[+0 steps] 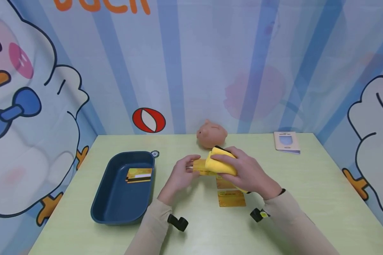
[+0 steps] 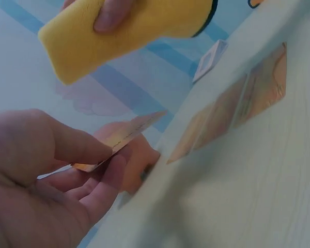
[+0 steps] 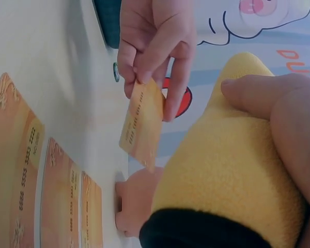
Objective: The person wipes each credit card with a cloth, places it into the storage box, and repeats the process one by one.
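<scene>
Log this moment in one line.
left hand: pinching rectangular golden card | right hand: holding fuzzy yellow cloth | pale green table: three golden cards

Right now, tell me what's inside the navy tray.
The navy tray holds at least one gold bank card, black stripe up, near its right wall. Whatever lies beneath it is covered, so I can't count a stack.

Up at the top centre, the left hand point(image 3: 157, 46) pinches a rectangular orange-gold card point(image 3: 143, 124) printed with dark digits, and over on the right the right hand point(image 3: 294, 119) grips a fuzzy yellow fabric bundle point(image 3: 222, 155) with a black edge. At lower left, three flat orange-gold cards point(image 3: 10, 175) lie in a row on the pale tabletop point(image 3: 36, 41); a rounded pink figure point(image 3: 136, 201) sits near bottom centre.
</scene>
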Tool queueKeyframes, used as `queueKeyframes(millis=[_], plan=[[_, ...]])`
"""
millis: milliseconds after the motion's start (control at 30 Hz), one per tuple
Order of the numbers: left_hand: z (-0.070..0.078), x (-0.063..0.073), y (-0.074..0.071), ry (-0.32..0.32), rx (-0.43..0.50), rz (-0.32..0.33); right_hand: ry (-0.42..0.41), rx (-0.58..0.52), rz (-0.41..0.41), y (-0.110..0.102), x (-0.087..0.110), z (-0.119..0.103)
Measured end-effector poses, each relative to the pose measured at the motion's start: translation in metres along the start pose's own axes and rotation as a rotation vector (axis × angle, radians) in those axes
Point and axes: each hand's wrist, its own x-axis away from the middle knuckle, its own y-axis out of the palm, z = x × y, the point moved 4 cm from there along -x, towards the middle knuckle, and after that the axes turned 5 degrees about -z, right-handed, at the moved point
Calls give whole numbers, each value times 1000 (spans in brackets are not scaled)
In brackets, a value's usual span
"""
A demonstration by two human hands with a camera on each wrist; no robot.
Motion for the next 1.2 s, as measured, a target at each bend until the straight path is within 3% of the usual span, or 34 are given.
queueKeyframes(millis=[467, 633, 867, 1200], plan=[[15, 5, 11, 49, 149, -131, -110, -9, 31, 11, -17, -14], [18, 6, 12, 79, 140, -124, -161, 5, 42, 15, -21, -19], [25, 9, 11, 100, 172, -117, -163, 59, 27, 16, -21, -21], [26, 11, 9, 50, 243, -104, -141, 148, -6, 16, -18, -20]])
